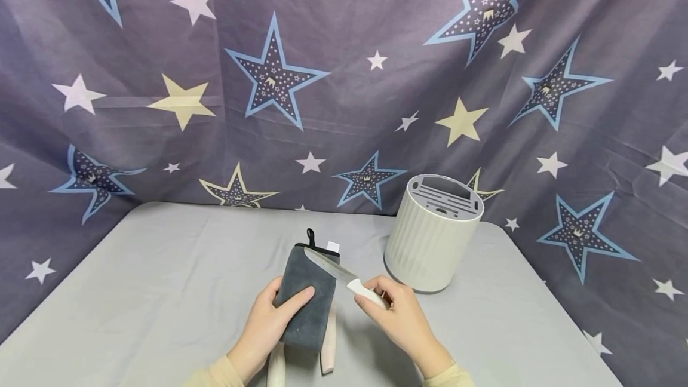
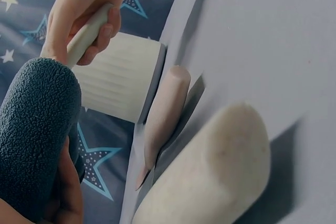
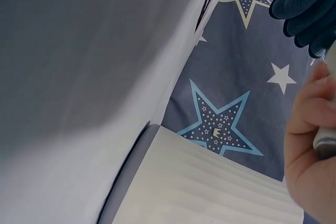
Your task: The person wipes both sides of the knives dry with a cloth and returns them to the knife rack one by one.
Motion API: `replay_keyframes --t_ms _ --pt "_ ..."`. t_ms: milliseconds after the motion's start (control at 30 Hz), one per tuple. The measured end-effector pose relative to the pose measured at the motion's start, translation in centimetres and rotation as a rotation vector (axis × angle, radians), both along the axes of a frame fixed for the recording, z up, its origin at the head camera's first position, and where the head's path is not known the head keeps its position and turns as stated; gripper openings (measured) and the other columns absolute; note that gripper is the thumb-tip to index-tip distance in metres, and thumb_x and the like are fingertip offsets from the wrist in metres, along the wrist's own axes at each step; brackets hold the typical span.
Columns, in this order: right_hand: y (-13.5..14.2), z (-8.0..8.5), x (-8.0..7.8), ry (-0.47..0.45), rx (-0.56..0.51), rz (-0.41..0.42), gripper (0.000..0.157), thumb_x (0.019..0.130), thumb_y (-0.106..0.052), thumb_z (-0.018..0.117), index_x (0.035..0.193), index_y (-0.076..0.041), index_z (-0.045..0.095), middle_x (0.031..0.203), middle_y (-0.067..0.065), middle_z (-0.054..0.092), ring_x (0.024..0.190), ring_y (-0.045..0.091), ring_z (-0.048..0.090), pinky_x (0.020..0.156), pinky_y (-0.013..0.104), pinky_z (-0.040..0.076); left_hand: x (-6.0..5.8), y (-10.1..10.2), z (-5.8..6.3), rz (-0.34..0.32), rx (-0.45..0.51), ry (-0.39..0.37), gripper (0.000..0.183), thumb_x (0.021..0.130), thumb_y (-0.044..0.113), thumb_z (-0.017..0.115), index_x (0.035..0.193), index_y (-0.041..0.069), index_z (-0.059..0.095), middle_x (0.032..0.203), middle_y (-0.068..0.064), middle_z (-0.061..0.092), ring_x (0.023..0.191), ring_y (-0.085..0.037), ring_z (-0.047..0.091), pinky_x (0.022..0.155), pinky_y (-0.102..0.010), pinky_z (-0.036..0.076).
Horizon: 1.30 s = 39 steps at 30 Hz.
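Observation:
My left hand [image 1: 271, 318] grips a folded dark grey cloth [image 1: 303, 330] with a black hanging loop, thumb on top and the other fingers mostly hidden behind it. Fuzzy pile shows on the cloth [image 2: 37, 124] in the left wrist view. My right hand [image 1: 400, 315] holds a kitchen knife [image 1: 359, 286] by its white handle. Its blade points up and left across the cloth's upper part; whether it touches the cloth I cannot tell. In the right wrist view, the right hand [image 3: 310, 145] is partly cut off at the edge.
On the table [image 1: 161, 297] below the cloth lie a pink-handled knife [image 1: 329, 342] and a second, cream handle [image 1: 276, 369], whose far end is hidden. A ribbed cream knife block [image 1: 430, 243] with a slotted grey top stands at back right. A star-patterned curtain [image 1: 333, 100] hangs behind.

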State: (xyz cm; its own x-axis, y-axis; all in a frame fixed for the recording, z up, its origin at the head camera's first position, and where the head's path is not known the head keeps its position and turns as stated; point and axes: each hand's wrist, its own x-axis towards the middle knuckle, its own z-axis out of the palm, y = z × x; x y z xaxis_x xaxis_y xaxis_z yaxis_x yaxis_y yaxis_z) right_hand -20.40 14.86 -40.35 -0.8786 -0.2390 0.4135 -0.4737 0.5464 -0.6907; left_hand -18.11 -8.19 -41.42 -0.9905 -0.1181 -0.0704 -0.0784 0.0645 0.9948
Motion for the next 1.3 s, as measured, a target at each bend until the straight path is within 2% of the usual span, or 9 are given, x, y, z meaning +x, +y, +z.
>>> replay_keyframes --t_ms 267,533,833,1300 --pt "0.40 -0.29 0.04 -0.014 -0.002 -0.006 0.011 0.081 -0.022 0.079 0.088 -0.022 0.071 0.057 -0.017 0.041 0.052 -0.004 0.036 0.049 0.016 0.033 -0.07 -0.54 -0.04 0.016 -0.033 -0.002 0.053 0.086 0.042 0.075 0.127 0.012 0.060 0.112 -0.006 0.067 0.094 -0.014 0.060 0.083 -0.031 0.048" --pt "0.80 -0.43 0.08 -0.028 -0.002 -0.012 0.010 0.081 -0.022 0.079 0.086 -0.022 0.070 0.058 -0.016 0.043 0.052 -0.004 0.038 0.049 0.017 0.034 -0.12 -0.73 -0.07 0.014 0.002 -0.008 0.051 0.086 0.040 0.075 0.127 0.012 0.060 0.105 -0.005 0.068 0.091 -0.014 0.062 0.079 -0.030 0.050" --pt "0.61 -0.34 -0.02 -0.025 0.012 -0.005 0.011 0.082 -0.022 0.079 0.090 -0.021 0.071 0.059 -0.016 0.042 0.053 -0.004 0.037 0.049 0.017 0.034 -0.02 -0.60 -0.11 0.009 -0.002 -0.011 0.053 0.087 0.041 0.074 0.128 0.012 0.060 0.112 -0.005 0.068 0.095 -0.013 0.061 0.083 -0.030 0.049" --pt "0.04 -0.31 -0.35 -0.010 0.011 0.007 0.010 0.082 -0.023 0.079 0.087 -0.023 0.070 0.059 -0.016 0.043 0.053 -0.004 0.038 0.050 0.017 0.035 0.26 0.02 0.08 -0.012 0.020 -0.005 0.048 0.085 0.041 0.076 0.121 0.012 0.062 0.101 -0.005 0.070 0.087 -0.016 0.065 0.077 -0.031 0.052"
